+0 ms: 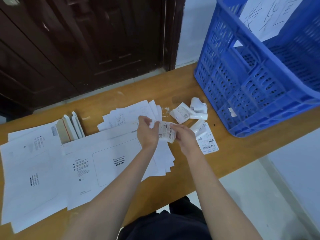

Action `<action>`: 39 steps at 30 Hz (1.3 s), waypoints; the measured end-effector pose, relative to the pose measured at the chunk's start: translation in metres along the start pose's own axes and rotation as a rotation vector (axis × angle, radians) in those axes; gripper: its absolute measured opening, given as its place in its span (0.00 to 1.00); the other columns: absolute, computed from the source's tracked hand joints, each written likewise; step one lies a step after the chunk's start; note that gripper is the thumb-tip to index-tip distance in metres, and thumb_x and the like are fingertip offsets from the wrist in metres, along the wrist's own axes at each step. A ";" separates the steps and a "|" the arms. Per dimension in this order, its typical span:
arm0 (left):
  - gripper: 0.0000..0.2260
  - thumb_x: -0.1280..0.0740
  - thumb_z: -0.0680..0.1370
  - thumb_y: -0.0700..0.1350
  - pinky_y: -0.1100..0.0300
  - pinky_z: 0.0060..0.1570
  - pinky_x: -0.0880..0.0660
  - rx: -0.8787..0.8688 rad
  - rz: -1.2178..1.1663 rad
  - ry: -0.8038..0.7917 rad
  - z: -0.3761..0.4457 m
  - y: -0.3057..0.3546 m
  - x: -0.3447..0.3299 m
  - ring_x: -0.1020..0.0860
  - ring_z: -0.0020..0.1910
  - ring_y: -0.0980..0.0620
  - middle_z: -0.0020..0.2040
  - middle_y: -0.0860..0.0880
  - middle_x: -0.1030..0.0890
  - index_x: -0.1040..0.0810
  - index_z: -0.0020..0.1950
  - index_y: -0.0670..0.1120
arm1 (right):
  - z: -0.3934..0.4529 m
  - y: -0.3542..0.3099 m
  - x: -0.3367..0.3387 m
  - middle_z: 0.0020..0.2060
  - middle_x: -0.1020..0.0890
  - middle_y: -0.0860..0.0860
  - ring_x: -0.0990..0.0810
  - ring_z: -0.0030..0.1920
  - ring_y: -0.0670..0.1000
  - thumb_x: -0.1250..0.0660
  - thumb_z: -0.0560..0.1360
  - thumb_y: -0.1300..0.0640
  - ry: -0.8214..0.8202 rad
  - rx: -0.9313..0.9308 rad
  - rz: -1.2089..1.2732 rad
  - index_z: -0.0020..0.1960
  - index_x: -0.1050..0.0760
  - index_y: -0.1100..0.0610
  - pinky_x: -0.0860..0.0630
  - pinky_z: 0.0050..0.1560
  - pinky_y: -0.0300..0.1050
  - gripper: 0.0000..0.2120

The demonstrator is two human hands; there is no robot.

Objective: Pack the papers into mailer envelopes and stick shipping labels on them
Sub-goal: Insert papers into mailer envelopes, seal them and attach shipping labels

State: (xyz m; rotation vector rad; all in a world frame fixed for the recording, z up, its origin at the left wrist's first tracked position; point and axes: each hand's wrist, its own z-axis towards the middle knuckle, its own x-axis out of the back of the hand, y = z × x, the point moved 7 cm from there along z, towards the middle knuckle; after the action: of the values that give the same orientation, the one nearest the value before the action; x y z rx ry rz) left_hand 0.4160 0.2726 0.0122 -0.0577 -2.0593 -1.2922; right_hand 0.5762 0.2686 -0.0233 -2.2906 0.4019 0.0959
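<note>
Nearest, at the front edge of the wooden table (199, 163): white mailer envelope (105, 163), flat, long axis left to right, printed waybill box face up, lettering turned sideways; right end hidden under the left forearm. Second mailer envelope (29, 175) overlapped at left, cut off by the picture edge.

Above the envelope's right end: left hand (147, 132) and right hand (184, 137), both pinched shut on one shipping label (165, 132), held off the table between them, curled, barcode side up, long axis roughly near to far. Whether the backing is coming off: cannot tell.

Beneath the hands: fanned stack of papers (128, 116), long axis slanting near-right to far-left, print too faint to read.

Right of the hands: flat shipping label sheet (207, 141), barcode at the near end; farther back, crumpled label pieces (188, 112).

Left, behind the envelopes: upright envelope bundle (71, 127), partly hidden.

Far right: blue plastic crate (251, 80), cut off, handwritten sheet inside, blurred.

Farthest: dark wooden door (86, 40).
</note>
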 end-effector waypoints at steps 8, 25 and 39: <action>0.09 0.32 0.75 0.39 0.59 0.53 0.35 -0.709 0.417 -0.125 -0.033 0.038 -0.025 0.26 0.53 0.49 0.51 0.51 0.18 0.17 0.52 0.49 | 0.003 0.004 0.002 0.45 0.18 0.58 0.18 0.44 0.53 0.27 0.71 0.62 0.079 -0.038 0.137 0.55 0.21 0.65 0.22 0.46 0.42 0.14; 0.05 0.28 0.74 0.53 0.56 0.50 0.20 -0.199 -0.172 -0.264 -0.014 0.016 -0.024 0.19 0.43 0.59 0.41 0.57 0.17 0.17 0.45 0.52 | -0.002 0.005 -0.011 0.54 0.18 0.55 0.20 0.56 0.50 0.35 0.77 0.60 -0.131 -0.026 0.247 0.62 0.23 0.63 0.26 0.57 0.40 0.14; 0.04 0.26 0.72 0.48 0.60 0.38 0.19 -0.071 -0.267 -0.395 -0.018 0.013 -0.030 0.19 0.45 0.57 0.43 0.57 0.17 0.17 0.46 0.54 | -0.004 0.006 -0.006 0.42 0.21 0.51 0.22 0.45 0.47 0.32 0.76 0.56 -0.050 -0.100 0.250 0.53 0.25 0.58 0.26 0.48 0.39 0.08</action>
State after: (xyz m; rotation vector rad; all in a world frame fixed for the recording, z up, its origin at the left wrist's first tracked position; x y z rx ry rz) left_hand 0.4528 0.2741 0.0094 -0.0776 -2.4154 -1.6211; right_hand 0.5680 0.2633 -0.0238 -2.3208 0.6692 0.3037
